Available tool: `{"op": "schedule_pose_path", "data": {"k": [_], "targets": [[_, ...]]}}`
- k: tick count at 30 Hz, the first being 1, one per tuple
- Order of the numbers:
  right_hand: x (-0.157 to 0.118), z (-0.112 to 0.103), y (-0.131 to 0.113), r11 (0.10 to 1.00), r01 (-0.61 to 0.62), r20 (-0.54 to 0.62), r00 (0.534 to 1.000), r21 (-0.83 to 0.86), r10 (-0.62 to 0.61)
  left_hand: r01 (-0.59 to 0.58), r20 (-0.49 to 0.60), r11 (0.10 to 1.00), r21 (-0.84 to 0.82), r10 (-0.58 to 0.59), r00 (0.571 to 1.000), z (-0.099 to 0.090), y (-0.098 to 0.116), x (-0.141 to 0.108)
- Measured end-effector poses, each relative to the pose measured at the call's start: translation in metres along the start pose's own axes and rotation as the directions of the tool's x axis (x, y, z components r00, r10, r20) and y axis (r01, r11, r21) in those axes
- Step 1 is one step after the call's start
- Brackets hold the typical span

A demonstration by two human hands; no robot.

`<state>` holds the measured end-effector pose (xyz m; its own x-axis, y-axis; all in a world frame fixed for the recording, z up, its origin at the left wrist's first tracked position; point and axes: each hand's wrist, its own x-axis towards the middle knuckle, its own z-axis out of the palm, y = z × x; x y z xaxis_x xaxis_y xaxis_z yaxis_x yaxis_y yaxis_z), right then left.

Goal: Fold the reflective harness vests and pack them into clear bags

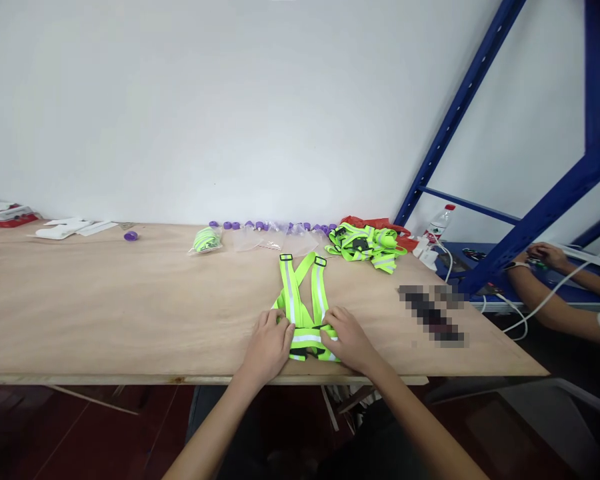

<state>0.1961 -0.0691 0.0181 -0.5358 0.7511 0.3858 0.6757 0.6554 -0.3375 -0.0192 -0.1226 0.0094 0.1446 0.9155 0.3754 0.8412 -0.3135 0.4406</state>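
A neon-yellow reflective vest of elastic straps with silver stripes lies on the wooden table near its front edge. Its two shoulder straps point away from me, each with a black buckle at the top, and the waist belt lies folded across the bottom. My left hand has its fingers curled on the left end of the belt. At the right end, my right hand grips the belt between thumb and fingers. The undersides of both hands' grips are hidden.
Behind the vest lie a bagged vest, clear plastic bags, purple rolls and a heap of loose vests. A bottle stands right, beside a blue rack. Another person's arms are at far right.
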Motion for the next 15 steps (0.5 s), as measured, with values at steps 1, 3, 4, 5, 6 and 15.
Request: {"op": "schedule_pose_path", "data": {"k": [1, 3, 4, 5, 6, 15], "targets": [[-0.002, 0.002, -0.001, 1.0, -0.008, -0.013, 1.0, -0.021, 0.007, 0.0, -0.02, 1.0, 0.018, 0.0, 1.0, 0.002, 0.0, -0.001], [-0.007, 0.006, -0.003, 0.999, -0.025, -0.042, 0.999, -0.019, 0.024, 0.017, -0.055, 0.999, 0.027, -0.015, 0.998, 0.005, 0.002, -0.002], [-0.01, 0.008, -0.005, 0.999, -0.033, -0.062, 0.998, -0.005, 0.033, 0.032, -0.059, 0.999, 0.023, -0.031, 0.998, 0.007, 0.003, -0.002], [-0.014, 0.011, -0.008, 0.999, -0.04, -0.083, 0.996, 0.009, 0.041, 0.051, -0.052, 0.999, 0.016, -0.05, 0.997, 0.008, 0.004, -0.002], [-0.017, 0.014, -0.011, 0.999, -0.043, -0.099, 0.994, 0.022, 0.045, 0.072, -0.034, 0.997, 0.009, -0.071, 0.997, 0.009, 0.005, -0.002], [-0.03, 0.015, -0.034, 0.999, 0.053, 0.167, 0.984, 0.011, -0.054, -0.024, 0.089, 1.0, 0.004, 0.023, 0.996, 0.011, 0.008, -0.011]]}}
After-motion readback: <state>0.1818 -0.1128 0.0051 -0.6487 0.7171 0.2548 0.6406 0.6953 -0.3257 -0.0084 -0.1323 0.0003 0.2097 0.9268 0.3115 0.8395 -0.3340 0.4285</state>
